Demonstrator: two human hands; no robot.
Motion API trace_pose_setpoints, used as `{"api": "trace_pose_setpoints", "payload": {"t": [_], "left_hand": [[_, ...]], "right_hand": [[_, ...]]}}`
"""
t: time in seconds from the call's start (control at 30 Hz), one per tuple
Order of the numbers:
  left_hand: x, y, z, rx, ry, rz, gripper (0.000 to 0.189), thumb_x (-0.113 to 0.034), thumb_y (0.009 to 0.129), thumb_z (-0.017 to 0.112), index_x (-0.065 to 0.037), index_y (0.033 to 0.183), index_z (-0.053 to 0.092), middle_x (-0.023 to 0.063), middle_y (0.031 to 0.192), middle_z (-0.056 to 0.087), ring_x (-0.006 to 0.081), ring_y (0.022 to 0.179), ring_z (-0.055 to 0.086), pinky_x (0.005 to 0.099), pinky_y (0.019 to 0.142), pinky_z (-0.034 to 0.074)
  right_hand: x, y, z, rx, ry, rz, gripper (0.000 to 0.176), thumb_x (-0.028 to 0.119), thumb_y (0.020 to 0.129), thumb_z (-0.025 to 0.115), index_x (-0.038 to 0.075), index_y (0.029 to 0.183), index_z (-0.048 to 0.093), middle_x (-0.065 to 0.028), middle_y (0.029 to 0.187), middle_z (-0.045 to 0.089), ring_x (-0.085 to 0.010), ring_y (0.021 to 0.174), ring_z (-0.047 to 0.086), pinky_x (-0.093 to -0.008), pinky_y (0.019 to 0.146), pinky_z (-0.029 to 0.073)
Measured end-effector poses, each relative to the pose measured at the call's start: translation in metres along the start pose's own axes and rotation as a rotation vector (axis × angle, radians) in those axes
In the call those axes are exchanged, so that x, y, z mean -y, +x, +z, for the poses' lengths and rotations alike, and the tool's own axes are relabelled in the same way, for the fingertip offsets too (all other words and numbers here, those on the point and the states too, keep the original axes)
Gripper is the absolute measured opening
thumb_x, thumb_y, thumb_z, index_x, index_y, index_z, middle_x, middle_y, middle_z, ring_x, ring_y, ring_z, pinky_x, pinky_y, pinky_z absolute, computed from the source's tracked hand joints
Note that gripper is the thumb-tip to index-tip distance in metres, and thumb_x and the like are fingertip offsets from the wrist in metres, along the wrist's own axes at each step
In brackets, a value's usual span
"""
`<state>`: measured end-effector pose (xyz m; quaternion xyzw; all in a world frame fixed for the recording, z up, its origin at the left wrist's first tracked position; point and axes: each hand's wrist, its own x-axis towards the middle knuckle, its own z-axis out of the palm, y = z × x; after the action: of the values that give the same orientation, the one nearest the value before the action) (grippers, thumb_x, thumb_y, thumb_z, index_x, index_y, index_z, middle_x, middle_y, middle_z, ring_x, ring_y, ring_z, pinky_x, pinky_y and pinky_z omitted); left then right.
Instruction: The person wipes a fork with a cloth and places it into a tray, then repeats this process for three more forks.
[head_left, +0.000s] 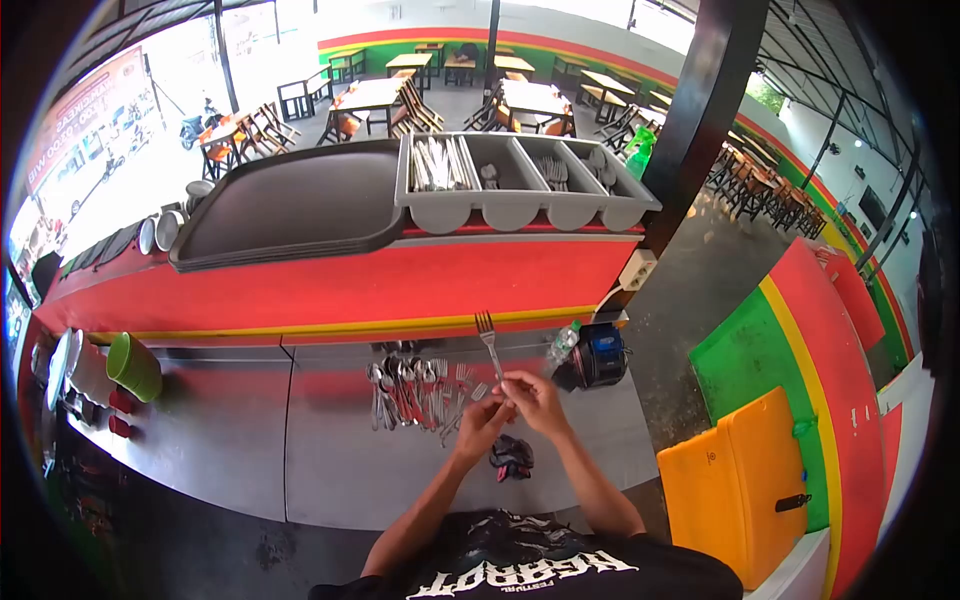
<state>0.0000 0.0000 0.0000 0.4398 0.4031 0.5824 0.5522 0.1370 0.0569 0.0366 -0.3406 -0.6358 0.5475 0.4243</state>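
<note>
A metal fork [487,335] points tines up above the steel counter, its handle between my two hands. My right hand [535,400] is closed on the lower part of the handle. Touching it, my left hand [482,425] has its fingers pressed together near the handle's end; what they hold is too small to make out. To the left of my hands, a pile of spoons and forks [408,390] lies on the steel counter [225,440]. A dark crumpled cloth [512,457] rests on the counter just below my hands.
A grey cutlery tray [520,205] with several compartments and dark serving trays [300,200] stand on the red ledge. At right are a plastic bottle [565,342], a dark blue container [603,355] and an orange box [735,485]. A green bucket [134,367] stands left.
</note>
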Motion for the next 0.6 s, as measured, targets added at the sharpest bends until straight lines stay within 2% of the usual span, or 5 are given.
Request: {"api": "trace_pose_setpoints", "payload": {"t": [0.17,0.27,0.43,0.57,0.6], "left_hand": [[-0.098,0.055,0.023,0.043,0.25,0.18,0.024,-0.019,0.1,0.06,0.003,0.089,0.062,-0.0019,0.077,0.06,0.0052,0.072,0.052,0.0247,0.065,0.045],[-0.146,0.1,0.039,0.102,0.207,0.317,0.024,-0.017,0.1,0.058,0.005,0.092,0.064,0.0012,0.078,0.064,0.0067,0.074,0.059,0.0254,0.066,0.048],[-0.2,0.199,0.057,0.187,0.447,0.631,0.025,-0.017,0.1,0.057,0.006,0.093,0.065,0.0059,0.074,0.065,0.0108,0.068,0.065,0.0265,0.061,0.051],[-0.214,0.266,0.069,0.085,0.562,0.458,0.022,-0.014,0.096,0.059,0.007,0.1,0.068,0.01,0.078,0.069,0.0157,0.066,0.07,0.0284,0.058,0.054],[-0.216,0.278,0.068,0.082,0.614,0.448,0.023,-0.014,0.095,0.06,0.006,0.101,0.068,0.0106,0.079,0.07,0.0168,0.066,0.071,0.0288,0.058,0.054]], "right_hand": [[0.089,0.053,-0.015,-0.074,0.034,-0.197,0.021,0.016,0.099,0.061,-0.002,0.11,0.064,-0.0065,0.092,0.071,-0.0073,0.078,0.064,-0.0219,0.068,0.051],[0.142,0.094,-0.028,-0.142,-0.018,-0.346,0.019,0.016,0.099,0.061,-0.001,0.105,0.065,-0.0053,0.087,0.07,-0.0071,0.074,0.064,-0.0222,0.062,0.049],[0.179,0.194,-0.068,-0.3,-0.036,-0.385,0.018,0.015,0.096,0.061,-0.001,0.096,0.068,-0.0056,0.079,0.069,-0.0077,0.063,0.062,-0.0223,0.057,0.048],[0.176,0.27,-0.103,-0.486,-0.265,-0.398,0.019,0.016,0.091,0.064,-0.002,0.09,0.069,-0.0095,0.079,0.072,-0.0109,0.059,0.064,-0.0261,0.058,0.05],[0.178,0.281,-0.108,-0.53,-0.444,-0.435,0.023,0.022,0.087,0.067,-0.001,0.093,0.072,-0.0086,0.077,0.073,-0.0171,0.066,0.068,-0.032,0.063,0.054]]}}
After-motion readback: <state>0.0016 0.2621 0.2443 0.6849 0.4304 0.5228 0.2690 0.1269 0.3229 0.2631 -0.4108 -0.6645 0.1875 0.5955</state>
